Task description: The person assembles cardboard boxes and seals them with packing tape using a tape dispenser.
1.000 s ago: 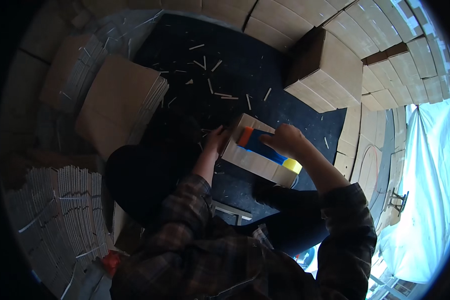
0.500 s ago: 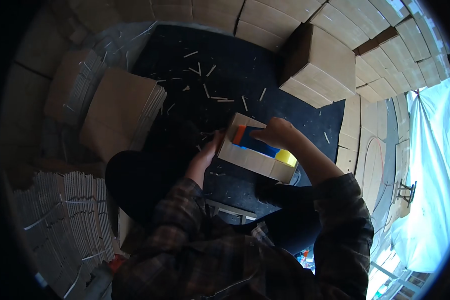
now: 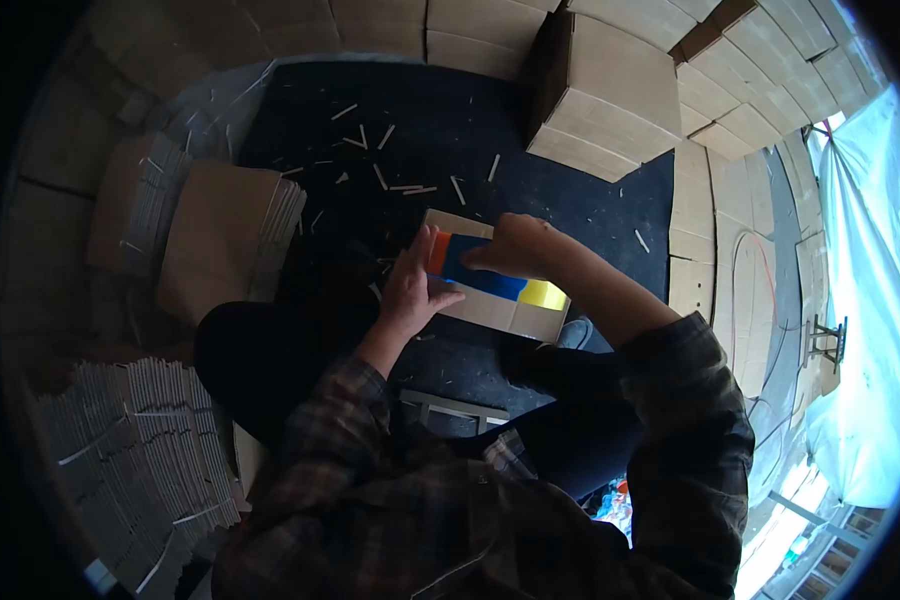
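A small cardboard box [image 3: 470,306] sits in front of me, low over the dark floor. Along its upper side lies a flat blue item [image 3: 488,281] with an orange end [image 3: 438,253] on the left; a bright yellow piece [image 3: 543,293] shows at the right. My right hand [image 3: 518,246] is closed like a fist at the blue item's far edge, thumb against its top, its other fingers hidden underneath. My left hand [image 3: 412,291] rests at the box's left end, fingers stretched beside the orange end and thumb spread along the near side.
Several thin strips [image 3: 380,177] are scattered over the dark floor [image 3: 300,105]. A larger carton [image 3: 610,100] stands at the far right. Flattened cardboard [image 3: 220,225] is stacked at left, with more bundles [image 3: 155,430] nearer me. Plastic sheeting [image 3: 860,300] hangs on the right.
My left hand has shifted from the box's left side up over its end, with the thumb now spread apart. The whole view has shifted slightly; my right hand stays at the blue item.
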`<state>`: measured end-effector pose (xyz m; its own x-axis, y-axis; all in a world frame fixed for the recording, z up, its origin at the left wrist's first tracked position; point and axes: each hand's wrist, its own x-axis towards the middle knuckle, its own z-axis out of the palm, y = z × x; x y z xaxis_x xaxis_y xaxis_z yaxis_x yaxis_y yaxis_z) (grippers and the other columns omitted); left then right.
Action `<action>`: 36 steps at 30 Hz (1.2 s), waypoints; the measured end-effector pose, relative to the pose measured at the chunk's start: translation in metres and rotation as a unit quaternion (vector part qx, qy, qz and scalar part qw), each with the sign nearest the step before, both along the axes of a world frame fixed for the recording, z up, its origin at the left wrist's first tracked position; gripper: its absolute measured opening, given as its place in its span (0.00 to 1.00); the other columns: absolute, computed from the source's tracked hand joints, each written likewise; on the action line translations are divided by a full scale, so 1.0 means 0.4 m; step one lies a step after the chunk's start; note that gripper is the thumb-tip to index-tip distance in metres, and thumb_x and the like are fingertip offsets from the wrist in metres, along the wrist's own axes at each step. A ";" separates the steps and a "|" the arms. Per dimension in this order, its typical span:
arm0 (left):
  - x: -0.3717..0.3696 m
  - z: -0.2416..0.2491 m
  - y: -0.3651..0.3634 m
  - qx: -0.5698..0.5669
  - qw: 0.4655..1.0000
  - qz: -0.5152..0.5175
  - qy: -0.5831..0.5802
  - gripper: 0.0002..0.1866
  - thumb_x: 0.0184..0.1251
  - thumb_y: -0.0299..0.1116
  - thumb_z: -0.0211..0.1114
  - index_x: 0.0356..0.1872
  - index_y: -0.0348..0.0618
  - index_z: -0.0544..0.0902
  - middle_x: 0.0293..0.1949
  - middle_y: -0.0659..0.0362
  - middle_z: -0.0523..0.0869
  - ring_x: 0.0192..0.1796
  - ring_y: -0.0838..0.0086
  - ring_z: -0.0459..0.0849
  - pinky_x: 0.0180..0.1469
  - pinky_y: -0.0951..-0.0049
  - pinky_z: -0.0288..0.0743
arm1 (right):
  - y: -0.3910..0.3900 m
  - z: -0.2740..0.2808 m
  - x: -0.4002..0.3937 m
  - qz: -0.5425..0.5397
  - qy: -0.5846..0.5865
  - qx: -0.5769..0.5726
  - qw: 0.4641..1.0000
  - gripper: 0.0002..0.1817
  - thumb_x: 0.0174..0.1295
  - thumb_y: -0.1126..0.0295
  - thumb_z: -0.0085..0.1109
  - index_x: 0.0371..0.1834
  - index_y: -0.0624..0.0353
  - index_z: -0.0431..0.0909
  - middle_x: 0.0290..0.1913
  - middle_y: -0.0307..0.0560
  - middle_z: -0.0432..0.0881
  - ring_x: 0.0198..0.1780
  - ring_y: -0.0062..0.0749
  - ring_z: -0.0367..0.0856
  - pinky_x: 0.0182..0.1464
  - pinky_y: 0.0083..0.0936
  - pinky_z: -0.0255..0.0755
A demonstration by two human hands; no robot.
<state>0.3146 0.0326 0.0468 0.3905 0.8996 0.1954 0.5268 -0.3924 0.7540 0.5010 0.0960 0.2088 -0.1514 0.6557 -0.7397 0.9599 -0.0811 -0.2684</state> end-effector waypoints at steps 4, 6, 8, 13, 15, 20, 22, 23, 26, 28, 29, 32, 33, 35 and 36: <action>0.006 0.012 0.001 -0.006 0.996 -0.006 0.086 0.59 0.43 0.33 0.81 0.76 0.44 0.51 0.74 0.49 0.60 0.73 0.52 0.63 0.72 0.56 0.62 | -0.046 0.037 0.121 -0.083 0.022 -0.066 0.994 0.33 0.60 0.40 0.61 0.49 0.63 0.81 0.46 0.57 0.84 0.46 0.37 0.86 0.44 0.29 0.81; 0.004 0.010 0.009 0.023 0.993 -0.017 0.119 0.56 0.45 0.35 0.79 0.75 0.43 0.54 0.74 0.50 0.59 0.74 0.53 0.61 0.73 0.56 0.60 | -0.085 0.089 0.205 -0.127 -0.011 -0.096 0.987 0.33 0.58 0.41 0.65 0.52 0.63 0.80 0.49 0.55 0.83 0.50 0.36 0.84 0.45 0.30 0.80; 0.006 0.006 0.011 0.052 0.987 -0.032 0.149 0.53 0.47 0.38 0.78 0.74 0.43 0.57 0.75 0.50 0.58 0.75 0.54 0.59 0.73 0.56 0.57 | -0.152 0.100 0.319 -0.156 -0.004 -0.048 0.987 0.33 0.57 0.43 0.67 0.52 0.62 0.81 0.46 0.53 0.84 0.46 0.37 0.85 0.45 0.30 0.80; 0.010 0.007 0.011 0.064 0.979 -0.037 0.188 0.48 0.52 0.46 0.74 0.73 0.44 0.60 0.75 0.53 0.60 0.77 0.59 0.56 0.72 0.54 0.57 | -0.258 0.051 0.473 -0.162 0.048 -0.021 0.985 0.30 0.59 0.44 0.65 0.49 0.61 0.83 0.41 0.56 0.86 0.40 0.39 0.87 0.47 0.32 0.80; 0.010 0.006 0.009 0.064 0.978 -0.037 0.195 0.48 0.53 0.48 0.72 0.74 0.44 0.60 0.75 0.54 0.59 0.77 0.59 0.55 0.72 0.54 0.56 | -0.267 0.011 0.492 -0.166 0.063 -0.013 0.984 0.30 0.59 0.45 0.65 0.50 0.62 0.83 0.42 0.56 0.86 0.40 0.39 0.87 0.48 0.33 0.80; 0.017 0.011 0.006 0.058 0.969 -0.039 0.237 0.47 0.56 0.52 0.69 0.74 0.46 0.58 0.76 0.56 0.56 0.78 0.60 0.53 0.73 0.50 0.54 | -0.265 -0.083 0.520 -0.162 0.064 -0.024 0.984 0.32 0.55 0.44 0.68 0.49 0.62 0.84 0.41 0.56 0.86 0.41 0.41 0.87 0.49 0.35 0.80; 0.020 0.014 -0.001 0.022 0.962 -0.030 0.270 0.47 0.58 0.55 0.66 0.75 0.47 0.56 0.77 0.57 0.53 0.78 0.60 0.50 0.74 0.43 0.47 | -0.266 -0.113 0.526 -0.175 0.068 -0.017 0.982 0.32 0.54 0.43 0.68 0.49 0.62 0.84 0.41 0.56 0.86 0.41 0.42 0.87 0.49 0.35 0.80; 0.022 0.015 -0.004 0.023 0.961 -0.030 0.273 0.47 0.58 0.55 0.66 0.75 0.47 0.56 0.77 0.57 0.53 0.78 0.60 0.50 0.74 0.43 0.47 | -0.267 -0.121 0.528 -0.186 0.068 -0.011 0.980 0.32 0.54 0.43 0.68 0.49 0.62 0.84 0.42 0.56 0.86 0.42 0.42 0.87 0.49 0.34 0.80; 0.056 0.038 -0.012 0.064 0.926 -0.020 0.373 0.50 0.58 0.59 0.65 0.76 0.46 0.53 0.78 0.55 0.50 0.79 0.59 0.45 0.74 0.38 0.39 | -0.265 -0.125 0.526 -0.184 0.058 -0.019 0.981 0.31 0.55 0.42 0.68 0.47 0.62 0.84 0.40 0.55 0.85 0.39 0.40 0.86 0.47 0.33 0.79; 0.126 0.078 -0.031 -0.024 0.904 -0.015 0.427 0.54 0.56 0.59 0.67 0.77 0.44 0.49 0.78 0.53 0.48 0.80 0.57 0.43 0.75 0.39 0.32 | -0.268 -0.137 0.532 -0.184 0.057 -0.014 0.981 0.32 0.55 0.42 0.68 0.47 0.61 0.84 0.40 0.54 0.85 0.39 0.39 0.86 0.47 0.33 0.79; 0.160 0.072 -0.045 0.000 0.896 -0.083 0.437 0.58 0.52 0.63 0.69 0.76 0.40 0.49 0.78 0.49 0.45 0.80 0.57 0.40 0.75 0.40 0.31 | -0.269 -0.144 0.532 -0.180 0.057 -0.010 0.982 0.32 0.54 0.42 0.68 0.47 0.61 0.84 0.40 0.54 0.85 0.40 0.39 0.86 0.47 0.32 0.79; 0.318 0.089 -0.094 -0.017 0.909 -0.202 0.363 0.61 0.51 0.68 0.65 0.75 0.35 0.48 0.78 0.46 0.42 0.80 0.58 0.38 0.77 0.46 0.31 | -0.273 -0.146 0.533 -0.176 0.059 -0.001 0.983 0.33 0.54 0.41 0.68 0.48 0.61 0.84 0.40 0.54 0.85 0.40 0.39 0.86 0.47 0.31 0.79; 0.359 0.086 -0.110 -0.005 0.907 -0.228 0.355 0.62 0.51 0.71 0.63 0.75 0.34 0.48 0.78 0.47 0.41 0.80 0.59 0.37 0.77 0.49 0.30 | -0.273 -0.141 0.536 -0.181 0.057 0.001 0.982 0.33 0.54 0.41 0.68 0.48 0.61 0.84 0.40 0.54 0.85 0.40 0.39 0.86 0.47 0.31 0.79; 0.383 0.064 -0.128 0.017 0.909 -0.226 0.350 0.63 0.51 0.72 0.63 0.75 0.34 0.48 0.78 0.48 0.41 0.80 0.59 0.38 0.78 0.52 0.32 | -0.274 -0.128 0.533 -0.176 0.064 -0.009 0.982 0.35 0.54 0.41 0.67 0.50 0.64 0.83 0.42 0.55 0.86 0.43 0.41 0.87 0.48 0.33 0.81; 0.381 0.059 -0.125 0.024 0.912 -0.218 0.346 0.62 0.51 0.71 0.64 0.75 0.34 0.48 0.78 0.49 0.42 0.80 0.60 0.39 0.78 0.52 0.32 | -0.276 -0.125 0.536 -0.179 0.066 -0.010 0.982 0.35 0.54 0.41 0.67 0.50 0.64 0.83 0.42 0.55 0.86 0.43 0.41 0.87 0.48 0.33 0.81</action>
<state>0.4672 -0.0175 0.0706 0.7540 0.6263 -0.1981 0.6560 -0.7024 0.2763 0.7154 -0.0145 0.1586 -0.0097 0.6706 -0.7418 0.8264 -0.4123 -0.3836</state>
